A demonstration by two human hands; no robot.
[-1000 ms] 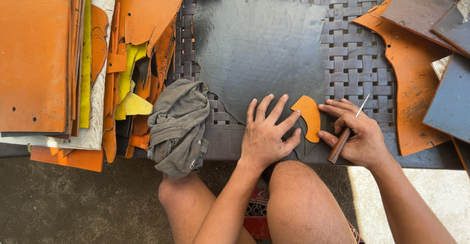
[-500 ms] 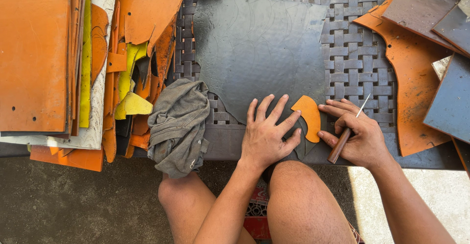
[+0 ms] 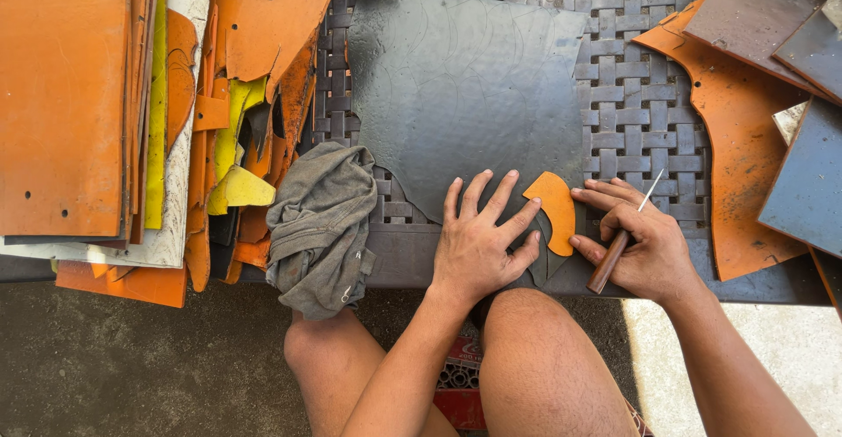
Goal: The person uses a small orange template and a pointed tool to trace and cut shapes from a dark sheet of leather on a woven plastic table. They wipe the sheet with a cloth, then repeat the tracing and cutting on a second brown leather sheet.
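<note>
Orange curved template lies between the hands: left hand spread flat, right hand gripping an awl.

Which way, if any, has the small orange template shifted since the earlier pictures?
No. The orange template lies at the same spot on the grey sheet, the same way off the crumpled cloth, under the left hand.

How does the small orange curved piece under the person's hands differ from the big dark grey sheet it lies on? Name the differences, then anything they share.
The small orange piece is bright orange; the dark grey sheet is dull grey-green. The orange piece is much smaller than the sheet, which covers much of the woven table. The piece is a neat crescent; the sheet's edges are irregular. The left hand and right hand flank the piece. Both lie flat.
</note>
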